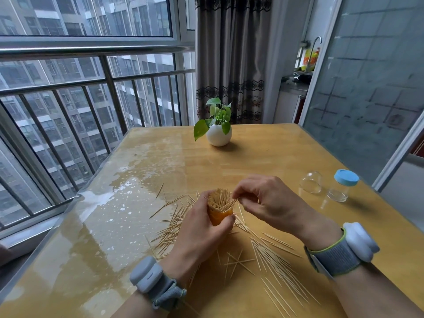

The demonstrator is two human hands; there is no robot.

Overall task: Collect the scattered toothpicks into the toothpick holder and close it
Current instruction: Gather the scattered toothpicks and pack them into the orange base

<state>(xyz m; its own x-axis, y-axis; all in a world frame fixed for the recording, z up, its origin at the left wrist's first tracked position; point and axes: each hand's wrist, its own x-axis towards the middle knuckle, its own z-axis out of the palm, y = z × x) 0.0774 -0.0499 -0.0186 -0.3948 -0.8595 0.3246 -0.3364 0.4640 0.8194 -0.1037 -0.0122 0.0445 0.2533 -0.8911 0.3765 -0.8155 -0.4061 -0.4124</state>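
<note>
Many toothpicks (pixel 219 198) upright, tips up, in holder (pixel 220 218)

The left grip (pixel 202 235) wraps the orange toothpick holder (pixel 219 218), hiding its base and most of its wall; whether it stands on the bench (pixel 286 161) cannot be told. The toothpicks (pixel 270 258) under that grip are covered. Those behind both grips run off the lower edge. How many the right grip (pixel 263 200) pinches is too small to tell.

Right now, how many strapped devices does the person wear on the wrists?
2: a grey plastic device strapped on the left wrist, and a white rounded device strapped on the right wrist. None looks hidden.
</note>
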